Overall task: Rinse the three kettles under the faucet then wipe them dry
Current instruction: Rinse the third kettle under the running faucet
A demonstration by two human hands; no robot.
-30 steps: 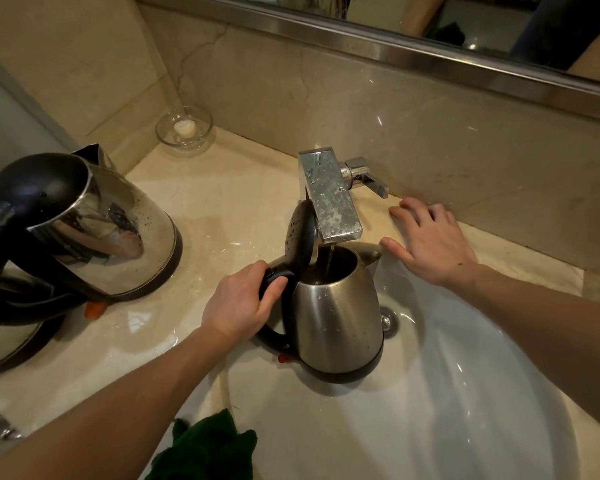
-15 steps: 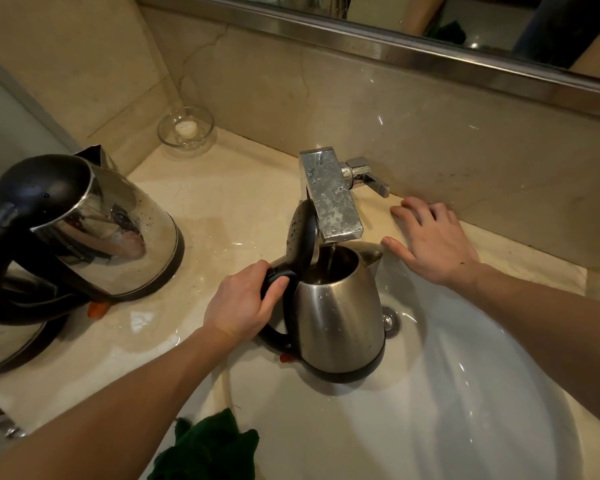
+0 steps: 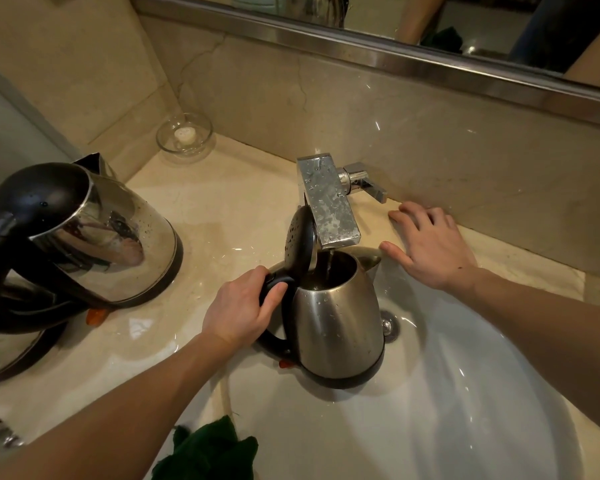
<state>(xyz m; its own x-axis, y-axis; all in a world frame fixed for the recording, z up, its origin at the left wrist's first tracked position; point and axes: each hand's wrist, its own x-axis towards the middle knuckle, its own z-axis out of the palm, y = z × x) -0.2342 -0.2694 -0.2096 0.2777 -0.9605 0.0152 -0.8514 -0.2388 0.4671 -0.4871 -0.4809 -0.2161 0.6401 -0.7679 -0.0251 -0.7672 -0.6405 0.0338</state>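
1. Kettle of brushed stainless steel with a black plastic base, handle and lid (image 3: 338,327) sits upright inside the white oval sink basin (image 3: 464,393), at the basin's back left, its mouth right under the spout of the square chrome faucet (image 3: 328,202).
2. Its black lid stands flipped up, leaning against the left side of the faucet, and a thin stream of water runs from the spout into the open kettle.
3. The left hand (image 3: 241,311) has its grip wrapped closed around the kettle's black handle, thumb on top near the lid hinge.
4. The right hand (image 3: 430,247) lies flat and spread on the beige marble tabletop (image 3: 222,216) to the right of the faucet, holding nothing, fingers just short of the faucet's chrome lever.
5. A larger polished steel kettle with a black closed lid (image 3: 94,233) stands on the tabletop well left of the faucet; part of another kettle shows at the frame's edge beside it.
6. A clear glass dish holding a small white piece (image 3: 185,137) sits in the corner behind and left of the faucet.
7. A dark green cloth (image 3: 208,452) lies at the near rim of the basin, in front of the faucet.
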